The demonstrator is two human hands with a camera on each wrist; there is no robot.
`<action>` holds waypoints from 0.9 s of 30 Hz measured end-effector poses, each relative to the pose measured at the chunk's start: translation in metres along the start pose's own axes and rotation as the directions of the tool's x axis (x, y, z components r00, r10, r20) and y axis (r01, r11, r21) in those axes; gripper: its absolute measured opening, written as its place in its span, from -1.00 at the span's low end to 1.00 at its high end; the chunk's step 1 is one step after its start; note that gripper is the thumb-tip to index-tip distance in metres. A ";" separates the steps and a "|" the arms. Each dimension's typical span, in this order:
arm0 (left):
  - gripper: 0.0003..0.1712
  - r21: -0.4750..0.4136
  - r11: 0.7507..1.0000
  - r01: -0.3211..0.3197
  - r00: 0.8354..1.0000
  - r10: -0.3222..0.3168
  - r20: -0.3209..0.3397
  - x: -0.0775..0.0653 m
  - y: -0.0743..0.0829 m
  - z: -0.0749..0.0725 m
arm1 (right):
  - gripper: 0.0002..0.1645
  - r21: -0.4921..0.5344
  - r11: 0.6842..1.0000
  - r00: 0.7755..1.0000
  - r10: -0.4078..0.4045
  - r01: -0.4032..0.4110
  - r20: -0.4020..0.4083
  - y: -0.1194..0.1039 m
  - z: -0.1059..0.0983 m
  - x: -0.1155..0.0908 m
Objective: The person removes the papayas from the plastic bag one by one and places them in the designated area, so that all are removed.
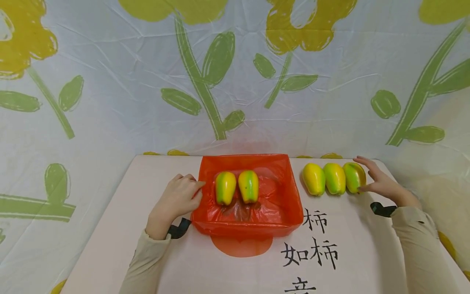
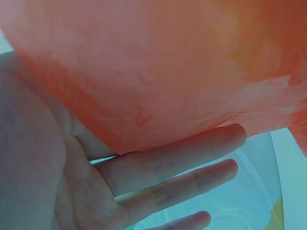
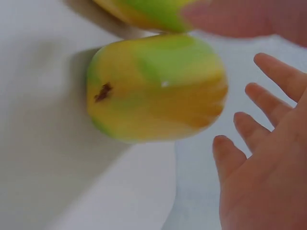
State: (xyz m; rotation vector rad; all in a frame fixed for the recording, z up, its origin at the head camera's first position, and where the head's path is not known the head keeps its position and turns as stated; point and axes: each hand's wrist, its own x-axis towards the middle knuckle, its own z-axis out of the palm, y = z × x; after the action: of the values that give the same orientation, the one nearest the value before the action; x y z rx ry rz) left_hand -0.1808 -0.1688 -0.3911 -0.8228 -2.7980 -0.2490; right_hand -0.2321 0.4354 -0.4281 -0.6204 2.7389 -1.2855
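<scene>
My left hand grips the left wall of a red plastic box, thumb and index finger over its rim. In the left wrist view, straight fingers lie against the outside of the red plastic, which hides the thumb. Inside the box are two yellow-green papayas, a left one and a right one. At the right, my right hand is spread around the rightmost papaya of a row of three. The right wrist view shows a gap between the fingers and that fruit.
Left of it in the row stand a middle papaya and another papaya. The pale tabletop bears black characters and an orange-red printed shape. Behind the table hangs a flowered cloth.
</scene>
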 end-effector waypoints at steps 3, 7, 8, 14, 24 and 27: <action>-0.65 0.002 1.000 -0.002 1.000 0.002 -0.006 -0.001 -0.001 0.000 | 0.10 -0.036 0.999 0.999 -0.029 0.028 -0.024 -0.005 0.000 0.004; -0.66 0.004 1.000 -0.002 1.000 0.002 -0.015 -0.001 0.000 0.001 | -0.03 -0.093 0.991 0.992 -0.103 0.096 -0.072 -0.013 0.002 0.010; -0.66 0.002 1.000 0.000 1.000 0.000 -0.014 -0.001 0.000 0.001 | -0.06 -0.108 0.988 0.990 -0.120 0.111 -0.081 -0.015 0.003 0.012; -0.65 -0.003 1.000 0.005 1.000 -0.005 -0.004 -0.001 0.000 0.002 | -0.18 -0.145 0.989 0.993 -0.053 0.036 -0.109 -0.034 0.004 0.021; -0.65 0.004 1.000 0.002 1.000 -0.002 -0.005 0.000 -0.001 0.002 | -0.33 -0.130 0.990 0.978 -0.083 0.058 -0.191 -0.062 0.022 0.046; -0.66 0.009 1.000 -0.002 1.000 0.002 -0.008 0.000 -0.001 0.003 | -0.37 -0.143 0.987 0.972 -0.109 0.080 -0.209 -0.070 0.026 0.053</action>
State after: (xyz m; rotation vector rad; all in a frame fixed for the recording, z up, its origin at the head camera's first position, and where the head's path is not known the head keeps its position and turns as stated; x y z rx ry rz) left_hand -0.1819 -0.1690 -0.3938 -0.8207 -2.7881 -0.2384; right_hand -0.2519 0.3557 -0.3861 -0.6660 3.0278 -1.2666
